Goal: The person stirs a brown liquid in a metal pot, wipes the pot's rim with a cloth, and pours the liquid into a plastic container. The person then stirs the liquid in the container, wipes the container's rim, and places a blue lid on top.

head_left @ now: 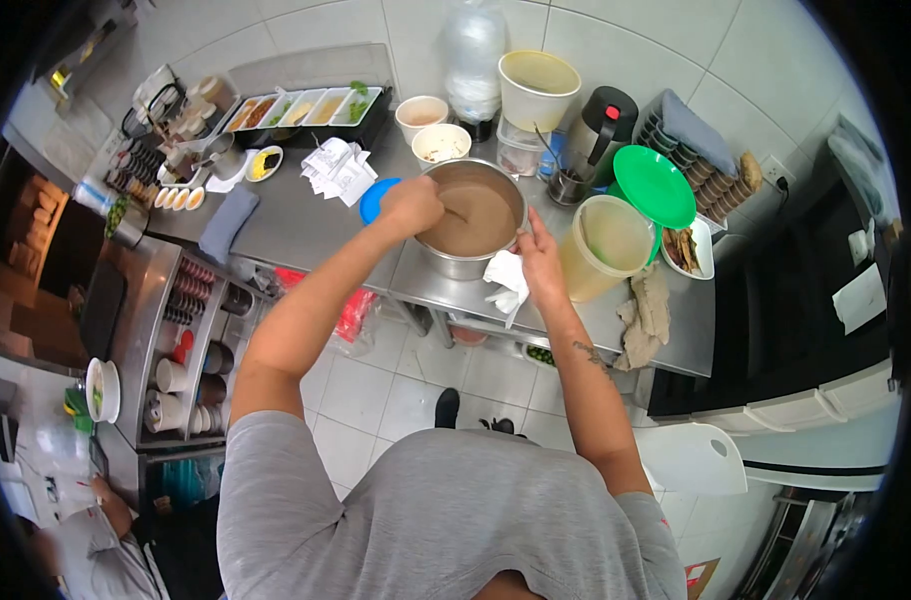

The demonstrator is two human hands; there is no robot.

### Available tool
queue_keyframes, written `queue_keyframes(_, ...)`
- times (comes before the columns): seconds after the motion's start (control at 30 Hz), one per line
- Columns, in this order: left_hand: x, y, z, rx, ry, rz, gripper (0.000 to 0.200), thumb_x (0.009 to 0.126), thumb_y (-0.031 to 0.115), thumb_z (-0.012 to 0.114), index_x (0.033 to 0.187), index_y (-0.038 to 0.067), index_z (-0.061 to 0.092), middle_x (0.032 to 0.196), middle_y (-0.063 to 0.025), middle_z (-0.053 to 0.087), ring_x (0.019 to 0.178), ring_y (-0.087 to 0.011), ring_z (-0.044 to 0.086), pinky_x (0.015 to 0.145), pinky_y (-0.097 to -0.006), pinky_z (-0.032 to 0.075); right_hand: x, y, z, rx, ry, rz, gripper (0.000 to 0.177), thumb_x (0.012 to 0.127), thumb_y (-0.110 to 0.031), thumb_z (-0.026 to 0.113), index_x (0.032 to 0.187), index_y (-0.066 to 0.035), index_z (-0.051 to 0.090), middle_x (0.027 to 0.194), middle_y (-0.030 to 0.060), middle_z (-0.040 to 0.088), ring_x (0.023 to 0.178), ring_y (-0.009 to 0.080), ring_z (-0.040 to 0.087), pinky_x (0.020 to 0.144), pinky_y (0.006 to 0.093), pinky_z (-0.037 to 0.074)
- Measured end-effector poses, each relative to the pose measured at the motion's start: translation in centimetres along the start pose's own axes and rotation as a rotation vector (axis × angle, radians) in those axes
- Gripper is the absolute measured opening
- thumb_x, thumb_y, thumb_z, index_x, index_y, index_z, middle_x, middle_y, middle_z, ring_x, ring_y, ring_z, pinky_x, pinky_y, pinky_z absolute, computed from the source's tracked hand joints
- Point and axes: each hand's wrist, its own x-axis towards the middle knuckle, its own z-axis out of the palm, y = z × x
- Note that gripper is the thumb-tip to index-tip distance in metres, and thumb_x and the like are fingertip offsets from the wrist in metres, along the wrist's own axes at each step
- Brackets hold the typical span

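A steel pot [473, 264] of brown liquid [486, 215] stands on the steel counter [296, 225]. My left hand [412, 205] is closed around a utensil handle [454, 212] that dips into the liquid at the pot's left rim. My right hand [539, 252] rests against the pot's right rim, touching a white cloth [506, 280] that hangs over the counter edge.
Right of the pot stand a tub of yellowish liquid [608, 245] and a green lid [654, 186]. Behind are two small bowls [431, 128], a beige bucket [539, 88], a black thermos [598, 128] and a water jug [474, 55]. A condiment tray [301, 108] sits back left. Another person [106, 540] is at bottom left.
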Motion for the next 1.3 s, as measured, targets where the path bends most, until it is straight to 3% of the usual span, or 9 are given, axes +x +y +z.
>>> queue_keyframes(0.17, -2.0, 0.2, -2.4, 0.138, -0.103, 0.010, 0.024, 0.074, 0.016, 0.053, 0.090, 0.010, 0.068, 0.087, -0.0176, 0.065, 0.085, -0.0323, 0.063, 0.075, -0.0436, 0.049, 0.1, 0.2, -0.1, 0.018, -0.009, 0.012, 0.052, 0.090, -0.013, 0.045, 0.138, -0.002, 0.028, 0.071, -0.0004, 0.049, 0.062, 0.0061, 0.045, 0.056, 0.0191, 0.038)
queue_keyframes(0.4, 0.6, -0.3, -1.4, 0.104, 0.127, -0.066, 0.024, 0.074, 0.017, 0.053, 0.091, 0.010, 0.068, 0.087, -0.0175, 0.065, 0.083, -0.0340, 0.063, 0.074, -0.0431, 0.050, 0.4, 0.6, -0.2, 0.040, -0.023, -0.024, 0.052, 0.090, -0.012, 0.045, 0.138, 0.000, 0.027, 0.069, -0.0002, 0.049, 0.061, 0.0063, 0.046, 0.056, 0.0199, 0.040)
queue_keyframes(0.6, -1.0, 2.6, -0.9, 0.071, -0.029, 0.216, 0.019, 0.074, 0.013, 0.052, 0.085, 0.007, 0.065, 0.081, -0.0181, 0.065, 0.079, -0.0350, 0.063, 0.069, -0.0452, 0.050, 0.4, 0.6, -0.4, -0.014, -0.032, -0.014, 0.053, 0.090, -0.013, 0.045, 0.138, 0.001, 0.026, 0.070, 0.0000, 0.049, 0.062, 0.0069, 0.047, 0.056, 0.0201, 0.040)
queue_keyframes(0.8, -0.2, 2.9, -1.2, 0.273, 0.340, 0.721, 0.014, 0.069, 0.012, 0.057, 0.083, 0.007, 0.059, 0.074, -0.0097, 0.060, 0.078, -0.0294, 0.060, 0.068, -0.0401, 0.048, -0.3, -0.3, -0.2, -0.003, -0.009, 0.016, 0.052, 0.090, -0.014, 0.045, 0.139, -0.004, 0.029, 0.071, 0.0003, 0.049, 0.062, 0.0068, 0.046, 0.056, 0.0199, 0.039)
queue_keyframes(0.93, 1.6, 1.6, -1.5, 0.521, 0.406, 0.900, 0.013, 0.069, 0.013, 0.057, 0.080, 0.007, 0.057, 0.076, -0.0079, 0.058, 0.079, -0.0246, 0.058, 0.070, -0.0362, 0.048, -0.2, -0.2, -0.2, -0.002, -0.007, 0.018, 0.051, 0.090, -0.014, 0.045, 0.138, -0.005, 0.030, 0.071, 0.0004, 0.049, 0.062, 0.0070, 0.047, 0.056, 0.0204, 0.039)
queue_keyframes(1.03, 1.5, 1.2, -2.5, 0.664, 0.384, 0.911, 0.010, 0.070, 0.013, 0.055, 0.078, 0.006, 0.058, 0.076, -0.0098, 0.060, 0.078, -0.0226, 0.060, 0.069, -0.0358, 0.048, 0.0, 0.4, -0.2, -0.014, 0.002, -0.005, 0.051, 0.090, -0.014, 0.045, 0.138, -0.005, 0.031, 0.071, 0.0004, 0.049, 0.061, 0.0071, 0.047, 0.056, 0.0206, 0.039)
queue_keyframes(1.23, -0.8, 2.5, -5.7, 0.656, -0.114, 0.477, 0.013, 0.071, 0.013, 0.058, 0.078, 0.005, 0.065, 0.077, -0.0161, 0.065, 0.075, -0.0301, 0.064, 0.065, -0.0410, 0.050, 0.4, 0.8, -0.5, -0.051, -0.011, -0.019, 0.054, 0.089, -0.014, 0.045, 0.139, -0.001, 0.026, 0.068, 0.0024, 0.054, 0.060, 0.0080, 0.048, 0.057, 0.0221, 0.041)
queue_keyframes(1.3, -1.7, 3.0, -6.5, 0.536, -0.152, 0.385, 0.014, 0.071, 0.014, 0.057, 0.078, 0.005, 0.066, 0.078, -0.0173, 0.064, 0.076, -0.0326, 0.063, 0.066, -0.0427, 0.050, 0.6, 1.2, -0.4, -0.041, -0.011, -0.034, 0.054, 0.089, -0.013, 0.045, 0.139, -0.001, 0.026, 0.067, 0.0021, 0.053, 0.060, 0.0078, 0.048, 0.055, 0.0217, 0.040)
